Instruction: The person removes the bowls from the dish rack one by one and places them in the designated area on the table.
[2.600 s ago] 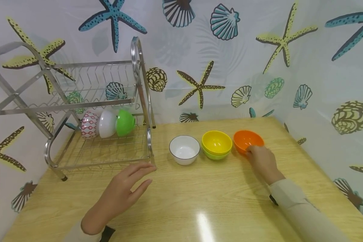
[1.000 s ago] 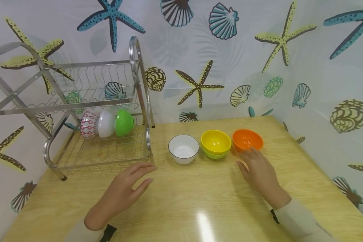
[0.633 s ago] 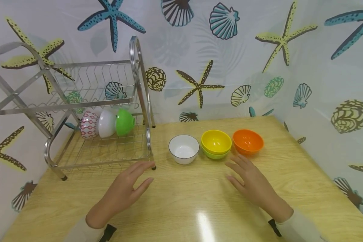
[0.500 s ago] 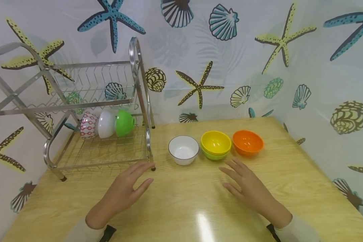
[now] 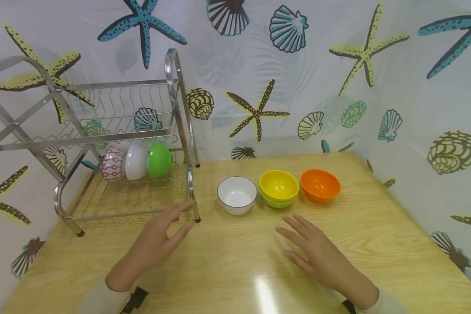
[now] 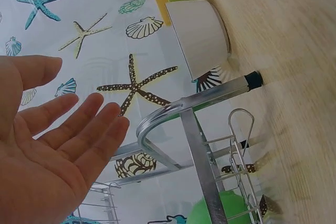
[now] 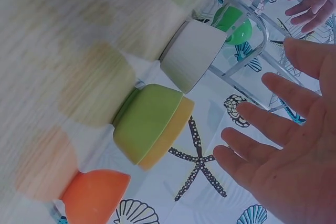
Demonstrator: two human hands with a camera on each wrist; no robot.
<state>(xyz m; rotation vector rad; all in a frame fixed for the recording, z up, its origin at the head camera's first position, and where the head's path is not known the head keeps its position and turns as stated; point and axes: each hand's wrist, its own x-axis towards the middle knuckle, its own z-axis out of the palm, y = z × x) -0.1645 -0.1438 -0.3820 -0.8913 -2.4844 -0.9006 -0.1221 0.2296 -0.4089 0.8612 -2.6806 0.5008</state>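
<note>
My left hand [image 5: 151, 242] hovers over the table just in front of the dish rack [image 5: 188, 174], fingers loosely extended and holding nothing. My right hand [image 5: 315, 257], also bare, hangs in front of the bowls with its fingers spread. A white bowl [image 5: 237, 196] with a dark rim stands right of the rack. Beside it a yellow bowl [image 5: 279, 185] sits inside a light green bowl [image 5: 276, 204]. At the right end of this row is an orange bowl [image 5: 320, 186]. Neither hand touches a bowl; the right wrist view shows the open palm apart from them.
On the rack's lower tier, a red-patterned bowl [image 5: 113, 164], a plain white bowl [image 5: 136, 162] and a bright green bowl [image 5: 159, 161] stand on their sides. The rack's upper tier rises above them. A curtain [image 5: 227, 61] printed with sea creatures hangs behind the wooden table [image 5: 235, 270].
My right hand has let go of the orange bowl and drawn back toward me and to the left, its fingers spreading. The left hand has shifted slightly left. The bowls stay in place.
</note>
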